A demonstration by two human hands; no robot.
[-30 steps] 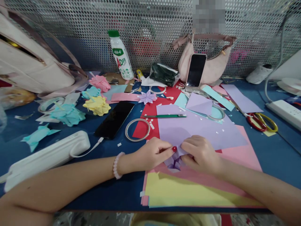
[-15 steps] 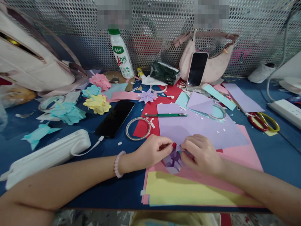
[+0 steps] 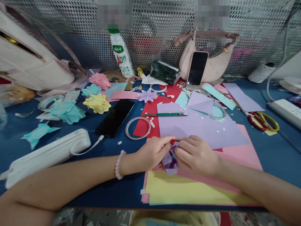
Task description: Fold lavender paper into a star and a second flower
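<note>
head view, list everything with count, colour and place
folded piece: one, purple, front
paper sheets: several, mixed, centre
paper star: one, purple, centre
folded shapes: about five, multicoloured, left
cutter: one, green, centre
rings: four-plus, pale, scattered
phones: two, black, left and right
packet: one, green, back
bottle: one, white, back
handbag: one, pink, right
backpack: one, cream, left
scissor loops: two, red/yellow, right
power strip: one, white, right
block: one, white, left
mesh: one, silver, behind
table: one, blue, underneath
left grip: one, bare, centre
right grip: one, bare, centre
</note>
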